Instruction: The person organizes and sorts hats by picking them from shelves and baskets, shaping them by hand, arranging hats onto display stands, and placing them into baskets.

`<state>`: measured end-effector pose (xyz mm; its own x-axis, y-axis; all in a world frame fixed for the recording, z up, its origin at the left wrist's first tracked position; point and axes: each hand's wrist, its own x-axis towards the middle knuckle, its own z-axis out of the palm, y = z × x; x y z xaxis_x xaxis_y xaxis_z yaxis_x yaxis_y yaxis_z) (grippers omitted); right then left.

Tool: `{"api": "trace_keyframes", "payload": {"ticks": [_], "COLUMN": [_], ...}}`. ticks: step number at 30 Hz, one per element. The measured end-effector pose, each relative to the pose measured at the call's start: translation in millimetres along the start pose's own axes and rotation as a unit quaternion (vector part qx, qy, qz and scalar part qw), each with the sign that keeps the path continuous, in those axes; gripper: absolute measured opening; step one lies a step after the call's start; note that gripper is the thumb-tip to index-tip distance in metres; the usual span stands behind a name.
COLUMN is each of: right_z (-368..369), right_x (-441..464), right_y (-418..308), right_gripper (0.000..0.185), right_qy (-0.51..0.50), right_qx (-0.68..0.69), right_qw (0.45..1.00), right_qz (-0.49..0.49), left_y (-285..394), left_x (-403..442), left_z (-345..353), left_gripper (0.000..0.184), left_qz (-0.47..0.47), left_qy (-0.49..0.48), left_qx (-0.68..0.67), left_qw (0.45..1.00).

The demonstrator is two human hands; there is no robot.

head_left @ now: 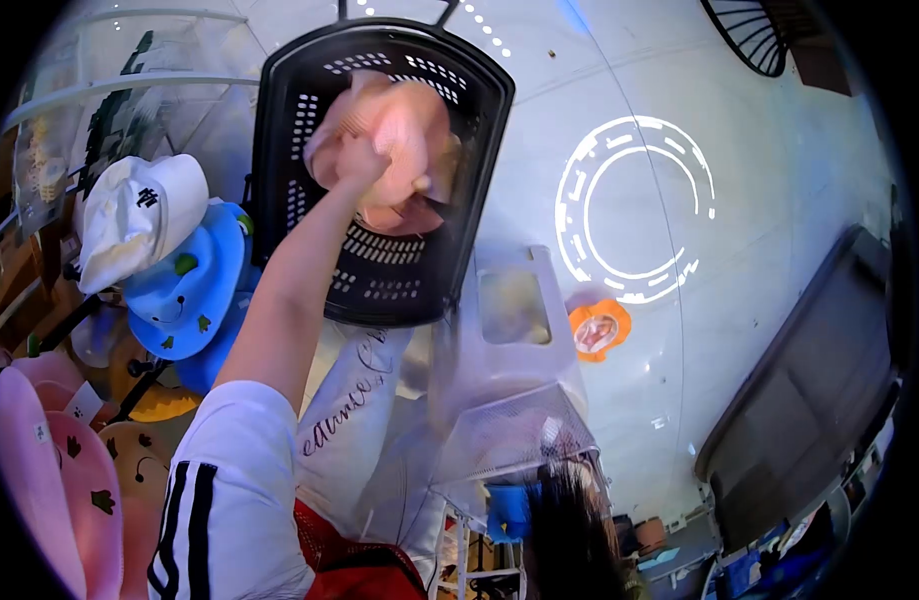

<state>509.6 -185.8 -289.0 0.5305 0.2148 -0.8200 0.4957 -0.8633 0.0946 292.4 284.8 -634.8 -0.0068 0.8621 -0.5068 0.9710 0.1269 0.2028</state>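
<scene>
A black basket (497, 150) with slotted walls and a raised handle stands at the top centre. Bunched pink hats, or one folded pink hat (419, 115), lie inside it, blurred by motion. My left hand (364, 160) reaches in from below, its fingers closed on the pink fabric near the middle of the basket. Blur hides the exact fingertips. My right hand is out of the frame.
At left hang a white cap (144, 215), a blue frog hat (194, 290) and pink hats (84, 450). A grey plastic stool (559, 350) stands near an orange item (599, 328). A dark panel (789, 400) is at right; dark hair (574, 520) shows at the bottom.
</scene>
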Motion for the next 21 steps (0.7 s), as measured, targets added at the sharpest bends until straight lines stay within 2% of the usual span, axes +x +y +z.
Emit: {"api": "trace_keyframes", "payload": {"ticks": [1, 3, 4, 6, 8, 9, 11, 12, 17, 19, 20, 21], "right_z": [5.1, -24.0, -36.9, -39.4, -45.8, -47.8, -46.9, -45.7, -50.2, -57.0, -61.2, -66.4], "right_x": [9.3, 2.4, 1.2, 9.6, 20.8, 27.6, 33.7, 35.6, 38.8, 47.0, 53.2, 58.8], "right_y": [-13.8, -55.9, -74.5, -77.5, -73.1, -77.6, -90.0, -96.6, -113.8, -117.0, -118.7, -120.4], "right_gripper": [0.066, 0.044, 0.035, 0.032, 0.029, 0.029, 0.029, 0.029, 0.03, 0.03, 0.03, 0.031], "right_qy": [0.028, 0.148, 0.211, 0.183, 0.143, 0.132, 0.132, 0.139, 0.2, 0.242, 0.262, 0.284], "right_qx": [-0.042, 0.02, 0.054, 0.254, 0.437, 0.485, 0.523, 0.526, 0.512, 0.5, 0.493, 0.483], "right_qw": [0.999, 0.989, 0.975, 0.95, 0.887, 0.863, 0.84, 0.837, 0.834, 0.83, 0.829, 0.827], "right_qz": [0.015, -0.024, -0.043, 0.003, 0.047, 0.058, 0.061, 0.061, 0.056, 0.05, 0.046, 0.043], "left_y": [-2.7, -15.8, 2.5, 30.0, 51.9, 65.5, 74.2, 89.3, 90.9, 91.6, 101.5, 91.4], "left_x": [5.7, -6.0, -35.5, -91.8, -153.9, -185.0, -246.0, -264.0, -313.2, -269.5, -235.2, -202.7], "left_z": [-6.3, 6.1, -11.1, -41.6, -65.6, -75.5, -103.1, -116.2, -82.2, -85.7, -102.8, -121.6], "left_gripper": [0.042, 0.024, 0.02, 0.018, 0.022, 0.028, 0.035, 0.033, 0.033, 0.028, 0.026, 0.034], "left_qz": [0.002, 0.162, 0.195, 0.252, 0.297, 0.255, 0.286, 0.401, 0.627, 0.675, 0.628, 0.563], "left_qy": [-0.049, 0.076, 0.137, 0.165, 0.194, 0.142, -0.092, -0.079, 0.012, 0.031, 0.008, -0.098], "left_qx": [0.021, -0.036, -0.086, -0.119, -0.166, -0.329, -0.432, -0.253, -0.245, -0.172, -0.248, -0.186], "left_qw": [0.999, 0.983, 0.967, 0.946, 0.92, 0.898, 0.851, 0.877, 0.74, 0.717, 0.737, 0.799]}}
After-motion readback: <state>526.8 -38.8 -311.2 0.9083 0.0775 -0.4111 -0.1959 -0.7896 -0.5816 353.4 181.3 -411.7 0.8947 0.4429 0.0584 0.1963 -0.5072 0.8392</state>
